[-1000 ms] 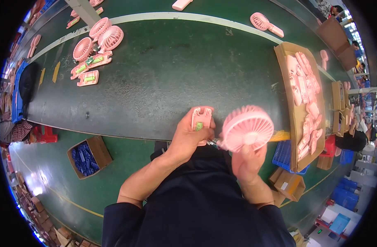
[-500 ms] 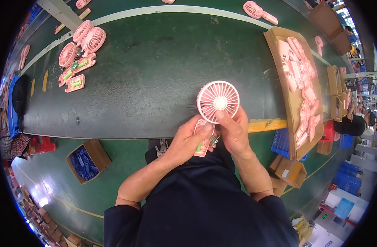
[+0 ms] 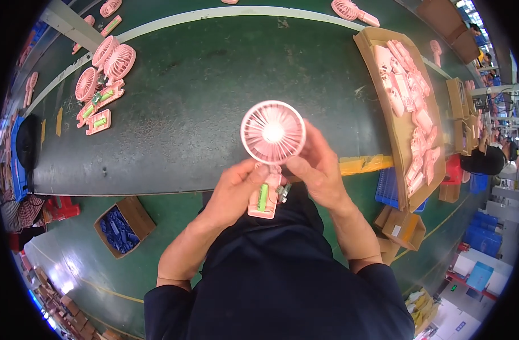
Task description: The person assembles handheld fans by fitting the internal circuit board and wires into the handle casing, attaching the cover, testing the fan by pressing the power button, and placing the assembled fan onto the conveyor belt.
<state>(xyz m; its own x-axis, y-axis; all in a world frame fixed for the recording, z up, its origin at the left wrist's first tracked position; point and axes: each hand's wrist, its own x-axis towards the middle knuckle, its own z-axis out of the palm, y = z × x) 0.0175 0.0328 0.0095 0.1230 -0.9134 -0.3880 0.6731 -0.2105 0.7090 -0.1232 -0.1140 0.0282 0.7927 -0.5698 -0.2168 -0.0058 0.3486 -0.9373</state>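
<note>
A pink handheld fan is held up before me at the table's near edge, its round grille facing up. Its handle is opened, showing a green battery in the pink half-shell. A small circuit board hangs on wires at the handle's right side. My left hand is closed on the handle, thumb across its top just below the grille. My right hand is closed at the fan head's lower right, thumb by the rim and fingers partly hidden behind it.
Pink shell parts fill a cardboard tray at the right. Opened fans lie at the table's far left, near a grey post. More fans lie beyond the white strip. On the floor stands a box of blue pieces.
The fan has shifted left and its grille looks larger. My right thumb has slid off the grille's front to its lower rim. More of the handle and battery shows.
</note>
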